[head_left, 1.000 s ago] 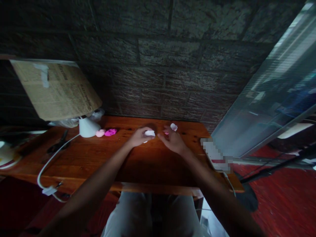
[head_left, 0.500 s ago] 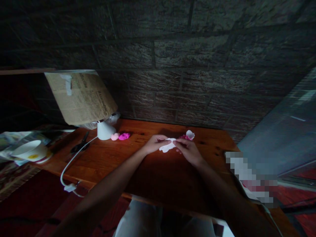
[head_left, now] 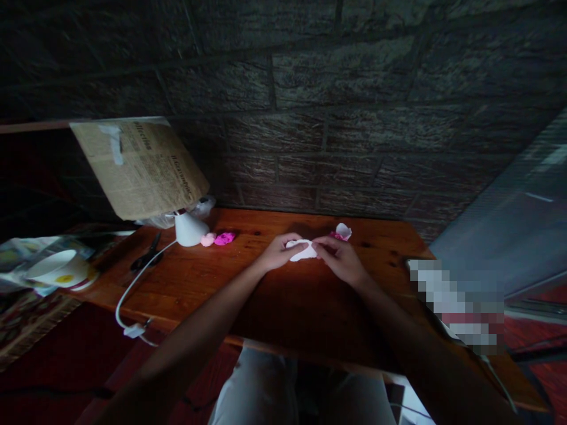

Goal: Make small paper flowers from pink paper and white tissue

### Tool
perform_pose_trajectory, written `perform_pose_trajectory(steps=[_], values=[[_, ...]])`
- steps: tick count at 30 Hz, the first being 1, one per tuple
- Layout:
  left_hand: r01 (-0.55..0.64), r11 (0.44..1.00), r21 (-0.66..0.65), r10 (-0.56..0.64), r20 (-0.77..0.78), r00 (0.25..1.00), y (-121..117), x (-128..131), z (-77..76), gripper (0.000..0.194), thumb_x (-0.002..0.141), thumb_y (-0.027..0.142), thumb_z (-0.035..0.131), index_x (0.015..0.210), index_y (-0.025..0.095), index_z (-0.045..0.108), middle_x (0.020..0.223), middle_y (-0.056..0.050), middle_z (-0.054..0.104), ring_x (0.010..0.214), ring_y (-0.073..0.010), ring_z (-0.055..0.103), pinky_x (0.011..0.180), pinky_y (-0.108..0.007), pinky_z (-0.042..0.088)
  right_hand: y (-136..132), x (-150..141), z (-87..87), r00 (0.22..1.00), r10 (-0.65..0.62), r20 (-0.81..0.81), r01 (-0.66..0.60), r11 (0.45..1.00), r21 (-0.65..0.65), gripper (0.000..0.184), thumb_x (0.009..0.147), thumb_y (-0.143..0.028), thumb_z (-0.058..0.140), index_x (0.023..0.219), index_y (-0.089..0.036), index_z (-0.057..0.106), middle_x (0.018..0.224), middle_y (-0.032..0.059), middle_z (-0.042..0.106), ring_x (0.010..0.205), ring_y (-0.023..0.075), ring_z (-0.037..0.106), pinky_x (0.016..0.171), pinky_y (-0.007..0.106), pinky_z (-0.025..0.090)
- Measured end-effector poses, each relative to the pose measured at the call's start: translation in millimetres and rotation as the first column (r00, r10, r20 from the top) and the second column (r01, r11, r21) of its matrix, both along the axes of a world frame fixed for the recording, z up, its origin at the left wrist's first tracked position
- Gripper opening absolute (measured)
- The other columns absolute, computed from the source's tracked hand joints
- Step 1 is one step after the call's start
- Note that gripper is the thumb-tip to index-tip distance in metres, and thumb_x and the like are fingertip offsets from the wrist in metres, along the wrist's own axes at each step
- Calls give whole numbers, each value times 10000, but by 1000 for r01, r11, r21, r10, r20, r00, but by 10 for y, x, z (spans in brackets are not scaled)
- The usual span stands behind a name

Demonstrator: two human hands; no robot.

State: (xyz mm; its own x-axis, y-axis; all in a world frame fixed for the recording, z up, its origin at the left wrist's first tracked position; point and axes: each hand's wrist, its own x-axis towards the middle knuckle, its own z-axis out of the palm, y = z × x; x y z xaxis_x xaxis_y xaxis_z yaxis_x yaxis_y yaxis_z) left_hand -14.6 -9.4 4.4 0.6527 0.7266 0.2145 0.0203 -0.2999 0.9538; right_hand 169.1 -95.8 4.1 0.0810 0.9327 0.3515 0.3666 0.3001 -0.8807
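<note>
A flat, pale piece (head_left: 303, 250) with an uneven outline, perhaps soft clay, is held above the middle of the wooden table. My left hand (head_left: 277, 252) grips its left side, thumb lying over the top. At the right end, the closed fingertips of my right hand (head_left: 340, 257) pinch its edge. Just behind my right hand lies a pink lump (head_left: 340, 235) with a white, petal-like piece (head_left: 344, 229) on it, partly hidden by the fingers. A light pink lump (head_left: 208, 239) and a bright magenta lump (head_left: 225, 238) sit together farther left.
A lamp (head_left: 189, 230) with a newspaper-print shade stands at the back left, its white cord (head_left: 128, 293) hanging over the front edge. Scissors (head_left: 147, 258) and a white paper bowl (head_left: 59, 268) are left of it. A blurred-out flat object (head_left: 456, 307) lies at right. Behind is a brick-patterned wall (head_left: 354, 130).
My fingers have shifted on the white piece, which is now more level and compact, its lower left flap no longer hanging. The whole view has tilted slightly.
</note>
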Motion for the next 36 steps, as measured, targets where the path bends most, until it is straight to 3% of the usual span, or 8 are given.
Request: perform_pose_trajectory(steps=[7,12,16,19,23,29,32,36], values=[[112,984,-141,-112,10,994,-7,22,-48,575,676,482,854,1094,123,689,918,-77,742,761,-163,678,639,-258,525,22,1,-64,1000,-14,23,14,1000,-5,238,846,-414,634,893,-234,782,876,43,784,798,216,702,782,363,545],[13,1000,5,-13,-19,1000,22,10,-66,444,697,423,843,1002,118,739,909,-77,766,754,-154,679,718,-268,535,12,9,-33,1000,12,28,-11,1000,-16,213,825,-379,654,916,-243,791,925,37,805,840,226,720,816,367,547],[36,994,107,-30,-60,998,-2,6,-52,358,751,376,792,992,115,751,927,-86,776,808,-174,697,770,-274,536,5,6,-16,997,-22,69,27,998,-60,160,792,-321,656,827,-229,782,853,41,793,797,213,714,791,354,548],[67,979,193,-52,-81,995,-45,6,-20,286,809,345,729,994,130,761,940,-81,782,831,-177,703,787,-271,534,35,-24,-52,996,-33,-88,20,990,-142,137,734,-331,705,782,-215,762,727,22,757,678,188,688,730,347,562],[17,976,215,-7,-46,999,-53,-4,27,262,815,360,723,936,132,773,926,-80,786,818,-174,698,790,-275,529,99,-27,-112,925,-81,-370,-5,974,-226,248,664,-401,783,794,-193,744,680,29,735,623,179,689,690,358,597],[-105,994,-11,105,30,994,110,-92,41,436,714,462,812,978,123,740,923,-85,767,755,-172,685,706,-276,528,85,66,-108,886,-107,-450,-2,972,-234,366,646,-489,813,851,-194,744,830,61,762,738,171,709,771,370,607],[-129,991,17,129,20,991,185,-114,-8,441,722,453,806,1013,131,727,958,-80,759,785,-172,683,729,-279,529,47,36,-85,881,-40,-472,-103,956,-274,402,656,-456,840,963,-206,771,898,59,771,789,170,710,778,357,595],[-56,995,86,59,-23,998,225,-87,-121,522,740,395,798,1178,140,675,1005,-72,756,841,-170,682,782,-283,528,20,-17,-53,864,-6,-504,-191,922,-338,401,647,-433,867,973,-214,793,911,61,778,809,161,705,764,316,581]])
